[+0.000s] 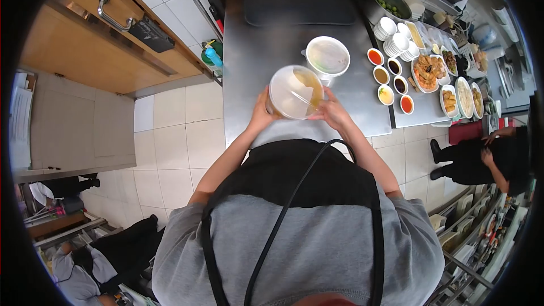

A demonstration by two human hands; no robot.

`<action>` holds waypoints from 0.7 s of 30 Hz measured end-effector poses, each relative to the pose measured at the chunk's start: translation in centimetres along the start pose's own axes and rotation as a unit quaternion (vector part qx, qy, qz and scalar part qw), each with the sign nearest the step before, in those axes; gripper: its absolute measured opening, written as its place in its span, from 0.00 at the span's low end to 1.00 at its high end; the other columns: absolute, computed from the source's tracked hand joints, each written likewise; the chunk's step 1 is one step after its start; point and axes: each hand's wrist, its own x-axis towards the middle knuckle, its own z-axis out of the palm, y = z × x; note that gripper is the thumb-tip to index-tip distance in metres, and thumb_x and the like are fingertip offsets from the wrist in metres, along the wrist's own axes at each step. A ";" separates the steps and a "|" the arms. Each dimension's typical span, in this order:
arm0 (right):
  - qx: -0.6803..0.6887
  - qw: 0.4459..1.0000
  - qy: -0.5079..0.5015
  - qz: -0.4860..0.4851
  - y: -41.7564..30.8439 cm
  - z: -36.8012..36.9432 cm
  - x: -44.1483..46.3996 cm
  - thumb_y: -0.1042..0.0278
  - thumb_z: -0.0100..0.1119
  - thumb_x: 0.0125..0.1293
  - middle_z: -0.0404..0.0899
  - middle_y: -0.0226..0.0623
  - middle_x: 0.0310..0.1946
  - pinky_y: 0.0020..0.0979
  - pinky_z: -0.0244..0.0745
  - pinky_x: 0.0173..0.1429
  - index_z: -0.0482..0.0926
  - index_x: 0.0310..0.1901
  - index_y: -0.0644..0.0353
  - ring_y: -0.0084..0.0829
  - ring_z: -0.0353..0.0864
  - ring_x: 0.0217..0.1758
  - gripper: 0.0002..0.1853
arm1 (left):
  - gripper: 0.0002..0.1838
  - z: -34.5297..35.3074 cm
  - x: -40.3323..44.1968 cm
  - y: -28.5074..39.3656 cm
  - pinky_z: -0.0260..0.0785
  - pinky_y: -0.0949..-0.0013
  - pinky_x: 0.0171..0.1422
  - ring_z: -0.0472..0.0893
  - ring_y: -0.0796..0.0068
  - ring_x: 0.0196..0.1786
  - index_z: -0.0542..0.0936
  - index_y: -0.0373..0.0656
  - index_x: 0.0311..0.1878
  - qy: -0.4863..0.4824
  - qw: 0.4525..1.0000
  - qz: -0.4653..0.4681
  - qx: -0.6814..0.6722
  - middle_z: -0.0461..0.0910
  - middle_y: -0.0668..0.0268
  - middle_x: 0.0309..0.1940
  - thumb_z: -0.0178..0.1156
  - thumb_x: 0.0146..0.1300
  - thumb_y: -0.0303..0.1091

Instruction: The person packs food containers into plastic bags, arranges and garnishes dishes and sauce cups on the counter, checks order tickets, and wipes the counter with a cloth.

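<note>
In the head view, a round lidded tub sits between the two hands, just beyond the near edge of the steel table. Its pale, see-through lid shows something brown around the edge, and a thin whitish streak crosses it towards 4 o'clock. Whether the tub rests on the table or is held above it, I cannot tell.

Taking the tub as the clock's centre, the left hand is at 8 o'clock, fingers curled against the side. The right hand is at 4 o'clock, gripping the opposite side near the rim. Both hands are closed on the tub, with the fingertips partly hidden.

At 1 o'clock, just beside the held tub, stands a white lidded container; the nearer tub overlaps it in view, so contact is unclear. A dark mat lies at 12 o'clock, well apart from the hands.

Around 3 o'clock stand small sauce cups, with a dish of fried food beyond them. Stacked white cups are at 2 o'clock, and a metal bowl of green pieces lies between 1 and 2. Another person stands at 4 o'clock, well apart.
</note>
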 end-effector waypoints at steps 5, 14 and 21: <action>-0.217 0.974 0.013 0.067 -2.4 -0.2 0.6 0.81 0.42 0.51 0.68 0.53 0.46 0.34 0.80 0.32 0.41 0.62 0.58 0.42 0.78 0.37 0.36 | 0.41 0.0 -0.6 -1.3 0.65 0.69 0.52 0.68 0.65 0.52 0.59 0.39 0.58 0.004 0.999 0.025 -0.021 0.61 0.58 0.55 0.65 0.36 0.24; -0.205 0.976 0.050 0.045 -1.0 0.9 1.6 0.81 0.46 0.50 0.67 0.51 0.48 0.35 0.80 0.30 0.43 0.62 0.54 0.42 0.78 0.39 0.37 | 0.15 1.1 -3.3 -0.4 0.71 0.66 0.45 0.75 0.72 0.40 0.67 0.34 0.45 -0.103 0.849 -0.282 -0.435 0.73 0.60 0.39 0.50 0.51 0.19; -0.249 0.968 -0.020 0.032 -3.7 1.0 1.0 0.80 0.45 0.50 0.66 0.51 0.48 0.33 0.80 0.31 0.47 0.62 0.56 0.41 0.77 0.39 0.35 | 0.08 -1.0 -0.4 -2.3 0.68 0.68 0.44 0.75 0.71 0.38 0.73 0.35 0.35 -0.067 0.666 -0.285 -0.686 0.76 0.60 0.32 0.49 0.50 0.24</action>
